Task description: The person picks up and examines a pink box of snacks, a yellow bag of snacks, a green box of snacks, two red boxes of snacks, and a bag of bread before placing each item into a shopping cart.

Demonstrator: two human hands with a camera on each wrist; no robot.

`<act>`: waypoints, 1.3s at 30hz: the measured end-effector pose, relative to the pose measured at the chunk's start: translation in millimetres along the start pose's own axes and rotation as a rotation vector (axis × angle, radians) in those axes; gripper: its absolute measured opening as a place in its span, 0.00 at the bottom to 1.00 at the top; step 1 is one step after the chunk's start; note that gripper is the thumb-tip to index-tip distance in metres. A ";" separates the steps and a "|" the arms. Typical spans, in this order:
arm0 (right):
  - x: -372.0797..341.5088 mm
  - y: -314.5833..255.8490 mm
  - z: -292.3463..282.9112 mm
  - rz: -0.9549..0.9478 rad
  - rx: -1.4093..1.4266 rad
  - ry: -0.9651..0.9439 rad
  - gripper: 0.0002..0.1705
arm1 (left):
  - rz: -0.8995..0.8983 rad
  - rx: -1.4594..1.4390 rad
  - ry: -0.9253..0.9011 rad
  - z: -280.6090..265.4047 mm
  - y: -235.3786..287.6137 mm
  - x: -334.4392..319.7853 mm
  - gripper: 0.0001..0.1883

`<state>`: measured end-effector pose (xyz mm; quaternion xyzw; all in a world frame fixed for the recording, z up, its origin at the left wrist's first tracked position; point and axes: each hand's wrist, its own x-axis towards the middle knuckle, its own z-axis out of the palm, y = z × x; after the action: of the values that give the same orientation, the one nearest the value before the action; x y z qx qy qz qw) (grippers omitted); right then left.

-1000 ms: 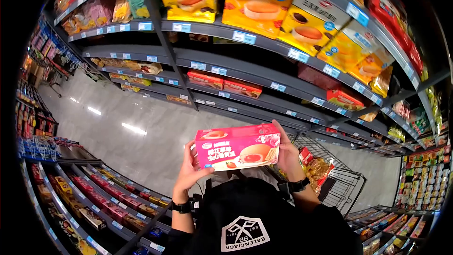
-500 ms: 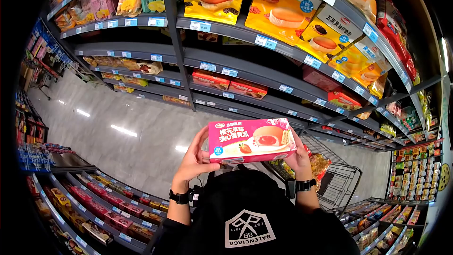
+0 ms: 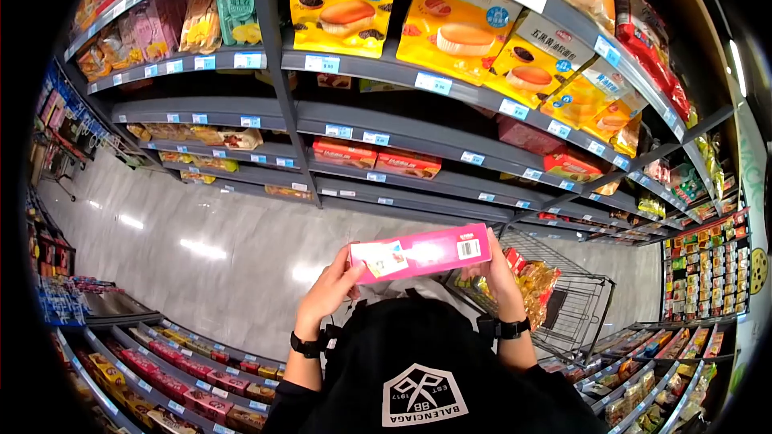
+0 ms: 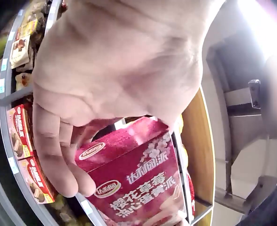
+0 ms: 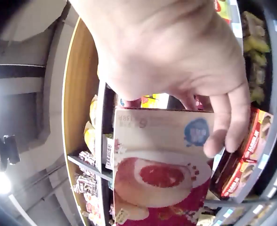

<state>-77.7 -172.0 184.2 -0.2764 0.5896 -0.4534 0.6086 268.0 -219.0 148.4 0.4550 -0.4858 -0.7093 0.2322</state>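
Note:
A pink snack box of egg-yolk pies (image 3: 426,255) is held between my two hands in front of my chest. In the head view, a narrow side with a barcode and a white picture panel faces up. My left hand (image 3: 326,293) grips the left end, thumb along the near edge. At the opposite end, my right hand (image 3: 504,280) holds the box with its fingers curled around it. The left wrist view shows printed lettering on the pink box (image 4: 138,183). A cut-open pie is pictured on the box (image 5: 162,176) in the right wrist view.
Beyond the box stands a tall shelf unit with yellow bread bags (image 3: 338,16) and red boxes (image 3: 374,159). A wire shopping cart (image 3: 575,297) holding a golden packet (image 3: 537,285) is at my right. Low shelves of boxed snacks (image 3: 181,378) line the near left.
Both hands have tilted the box, so its printed front has turned away from the head view and the narrow barcode side has come up. The grip at both ends stays.

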 end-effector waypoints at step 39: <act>465.0 40.0 -192.4 -0.603 -1.046 0.711 0.24 | 0.331 0.892 0.200 13.0 77.7 212.0 0.31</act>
<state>-304.4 -524.6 -97.1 -0.5193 0.7914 -0.3222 0.0135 146.6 -408.9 130.9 0.4930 -0.7834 -0.3382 0.1698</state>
